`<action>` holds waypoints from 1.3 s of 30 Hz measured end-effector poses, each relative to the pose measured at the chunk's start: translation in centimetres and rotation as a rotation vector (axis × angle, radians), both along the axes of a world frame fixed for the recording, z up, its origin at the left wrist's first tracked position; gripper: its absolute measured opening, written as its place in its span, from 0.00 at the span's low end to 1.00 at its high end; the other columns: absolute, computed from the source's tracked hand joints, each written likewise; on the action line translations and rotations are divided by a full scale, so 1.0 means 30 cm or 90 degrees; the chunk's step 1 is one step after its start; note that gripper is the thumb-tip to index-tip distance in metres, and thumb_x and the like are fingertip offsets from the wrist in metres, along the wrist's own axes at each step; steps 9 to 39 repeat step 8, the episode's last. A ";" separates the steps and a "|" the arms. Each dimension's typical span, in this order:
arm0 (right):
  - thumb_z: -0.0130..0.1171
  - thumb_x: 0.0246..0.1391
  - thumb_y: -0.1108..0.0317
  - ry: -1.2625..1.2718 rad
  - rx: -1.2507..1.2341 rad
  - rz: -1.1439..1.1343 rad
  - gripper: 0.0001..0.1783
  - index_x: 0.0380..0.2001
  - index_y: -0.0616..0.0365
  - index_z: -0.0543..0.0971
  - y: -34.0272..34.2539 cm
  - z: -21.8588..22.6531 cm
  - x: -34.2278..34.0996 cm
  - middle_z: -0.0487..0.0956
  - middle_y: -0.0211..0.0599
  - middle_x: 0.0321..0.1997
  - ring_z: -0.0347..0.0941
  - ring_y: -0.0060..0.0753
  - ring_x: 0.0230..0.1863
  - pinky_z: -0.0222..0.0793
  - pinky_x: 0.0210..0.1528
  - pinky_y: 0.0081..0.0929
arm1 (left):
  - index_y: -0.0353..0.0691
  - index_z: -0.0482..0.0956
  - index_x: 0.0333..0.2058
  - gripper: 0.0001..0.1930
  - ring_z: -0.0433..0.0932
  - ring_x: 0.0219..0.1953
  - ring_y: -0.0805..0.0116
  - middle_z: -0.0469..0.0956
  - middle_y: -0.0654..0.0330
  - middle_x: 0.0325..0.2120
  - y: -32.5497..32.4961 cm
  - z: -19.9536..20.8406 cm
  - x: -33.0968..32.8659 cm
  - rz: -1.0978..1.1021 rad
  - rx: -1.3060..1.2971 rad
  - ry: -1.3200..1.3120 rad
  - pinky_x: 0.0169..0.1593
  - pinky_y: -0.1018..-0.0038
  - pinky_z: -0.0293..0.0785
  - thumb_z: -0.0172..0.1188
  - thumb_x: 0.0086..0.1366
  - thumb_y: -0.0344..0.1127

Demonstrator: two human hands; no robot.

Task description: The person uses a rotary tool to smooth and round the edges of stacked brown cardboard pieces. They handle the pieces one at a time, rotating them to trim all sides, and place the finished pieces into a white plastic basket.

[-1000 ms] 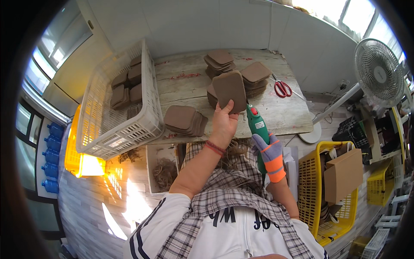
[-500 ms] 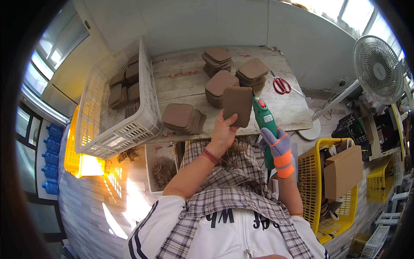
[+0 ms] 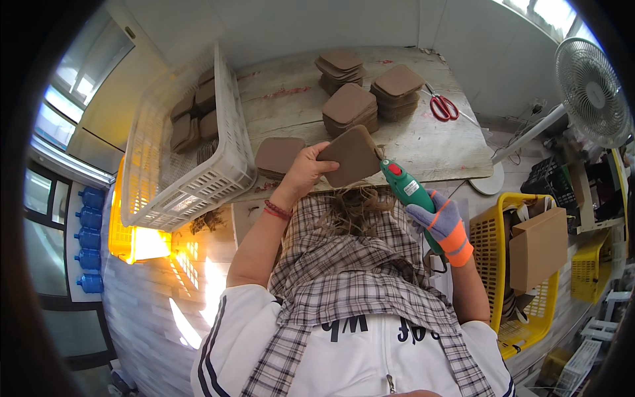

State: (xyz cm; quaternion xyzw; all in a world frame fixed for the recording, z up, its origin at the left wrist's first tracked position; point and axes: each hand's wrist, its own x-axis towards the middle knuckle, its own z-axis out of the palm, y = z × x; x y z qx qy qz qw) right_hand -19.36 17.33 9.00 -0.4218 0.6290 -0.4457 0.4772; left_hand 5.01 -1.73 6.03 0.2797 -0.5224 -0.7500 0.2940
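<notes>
Now | left hand [image 3: 305,171] grips flat brown rounded-square pad [image 3: 350,155] | gloved right hand [image 3: 442,221]: green glue gun [image 3: 409,195]

Left hand [image 3: 305,171] pulled the brown pad [image 3: 349,156] back off the stacks to the desk [image 3: 423,142] front edge. Right hand [image 3: 442,220] brought the green glue gun [image 3: 409,193] nozzle up to the pad's edge.

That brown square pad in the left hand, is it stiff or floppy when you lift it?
Probably stiff: the brown pad stays flat though the left hand grips only one edge. Likely light, held by fingertips. Flat faces suggest it won't roll.
</notes>
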 end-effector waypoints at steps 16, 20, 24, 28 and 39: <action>0.67 0.47 0.59 -0.024 0.004 -0.005 0.23 0.41 0.64 0.74 -0.029 -0.088 0.024 0.75 0.27 0.23 0.67 0.14 0.21 0.64 0.23 0.15 | 0.32 0.68 0.53 0.24 0.76 0.40 0.75 0.77 0.60 0.41 0.059 -0.086 0.015 -0.025 0.097 -0.013 0.44 0.78 0.73 0.58 0.56 0.21; 0.67 0.47 0.59 -0.024 0.004 -0.005 0.23 0.41 0.64 0.74 -0.029 -0.088 0.024 0.75 0.27 0.23 0.67 0.14 0.21 0.64 0.23 0.15 | 0.32 0.68 0.53 0.24 0.76 0.40 0.75 0.77 0.60 0.41 0.059 -0.086 0.015 -0.025 0.097 -0.013 0.44 0.78 0.73 0.58 0.56 0.21; 0.67 0.47 0.59 -0.024 0.004 -0.005 0.23 0.41 0.64 0.74 -0.029 -0.088 0.024 0.75 0.27 0.23 0.67 0.14 0.21 0.64 0.23 0.15 | 0.32 0.68 0.53 0.24 0.76 0.40 0.75 0.77 0.60 0.41 0.059 -0.086 0.015 -0.025 0.097 -0.013 0.44 0.78 0.73 0.58 0.56 0.21; 0.67 0.47 0.59 -0.024 0.004 -0.005 0.23 0.41 0.64 0.74 -0.029 -0.088 0.024 0.75 0.27 0.23 0.67 0.14 0.21 0.64 0.23 0.15 | 0.32 0.68 0.53 0.24 0.76 0.40 0.75 0.77 0.60 0.41 0.059 -0.086 0.015 -0.025 0.097 -0.013 0.44 0.78 0.73 0.58 0.56 0.21; 0.67 0.47 0.59 -0.024 0.004 -0.005 0.23 0.41 0.64 0.74 -0.029 -0.088 0.024 0.75 0.27 0.23 0.67 0.14 0.21 0.64 0.23 0.15 | 0.32 0.68 0.53 0.24 0.76 0.40 0.75 0.77 0.60 0.41 0.059 -0.086 0.015 -0.025 0.097 -0.013 0.44 0.78 0.73 0.58 0.56 0.21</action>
